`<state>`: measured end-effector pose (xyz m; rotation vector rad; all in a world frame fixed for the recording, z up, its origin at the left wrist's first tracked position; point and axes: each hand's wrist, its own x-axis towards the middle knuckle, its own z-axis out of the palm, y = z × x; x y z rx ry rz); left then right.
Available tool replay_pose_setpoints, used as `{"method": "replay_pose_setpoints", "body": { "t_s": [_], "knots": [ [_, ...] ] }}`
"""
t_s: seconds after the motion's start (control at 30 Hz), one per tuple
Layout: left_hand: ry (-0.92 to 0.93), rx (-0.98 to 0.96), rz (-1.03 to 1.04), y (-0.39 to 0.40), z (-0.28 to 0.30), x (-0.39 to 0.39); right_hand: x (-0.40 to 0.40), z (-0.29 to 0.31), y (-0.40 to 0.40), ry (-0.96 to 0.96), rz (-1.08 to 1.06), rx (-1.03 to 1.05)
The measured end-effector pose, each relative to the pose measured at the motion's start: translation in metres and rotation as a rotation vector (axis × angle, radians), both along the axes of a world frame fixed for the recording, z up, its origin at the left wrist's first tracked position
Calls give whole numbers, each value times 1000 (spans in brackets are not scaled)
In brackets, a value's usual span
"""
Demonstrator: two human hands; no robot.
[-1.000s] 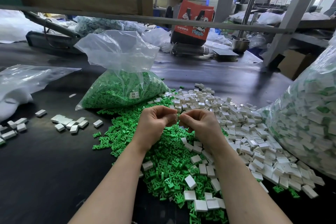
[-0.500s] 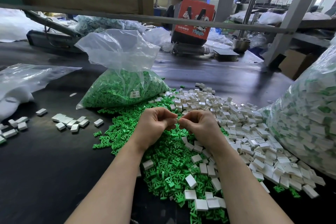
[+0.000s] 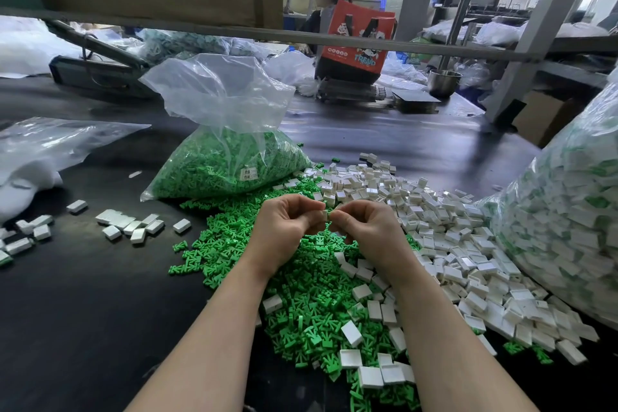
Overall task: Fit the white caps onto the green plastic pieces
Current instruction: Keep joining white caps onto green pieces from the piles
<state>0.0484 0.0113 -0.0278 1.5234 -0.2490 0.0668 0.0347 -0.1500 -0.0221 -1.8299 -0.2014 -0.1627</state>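
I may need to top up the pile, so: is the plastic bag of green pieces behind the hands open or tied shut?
Open. The bag of green pieces has a loose, untied mouth standing up, spread wide, with no knot or tie visible.

- A small white cap [image 3: 325, 215] is pinched between the fingertips of the left hand [image 3: 284, 227] and right hand [image 3: 366, 231].
- Loose green plastic pieces [image 3: 301, 294] are heaped below the fingers.
- White caps [image 3: 451, 244] are piled right of them.

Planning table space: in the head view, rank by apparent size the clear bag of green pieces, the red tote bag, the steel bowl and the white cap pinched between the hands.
1. Clear bag of green pieces, though it sits nearer the camera.
2. Red tote bag, farther back.
3. Steel bowl, farther back too.
4. White cap, mostly hidden by fingers.
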Motion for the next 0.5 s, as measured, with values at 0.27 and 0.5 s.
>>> {"method": "replay_pose_setpoints", "body": {
  "t_s": [0.27, 0.5],
  "knots": [
    [69, -214, 25, -1, 2, -1, -2, 2, -4, 64, -47, 236],
    [72, -169, -14, -2, 4, -2, -2, 2, -3, 61, -14, 255]
  ]
}}
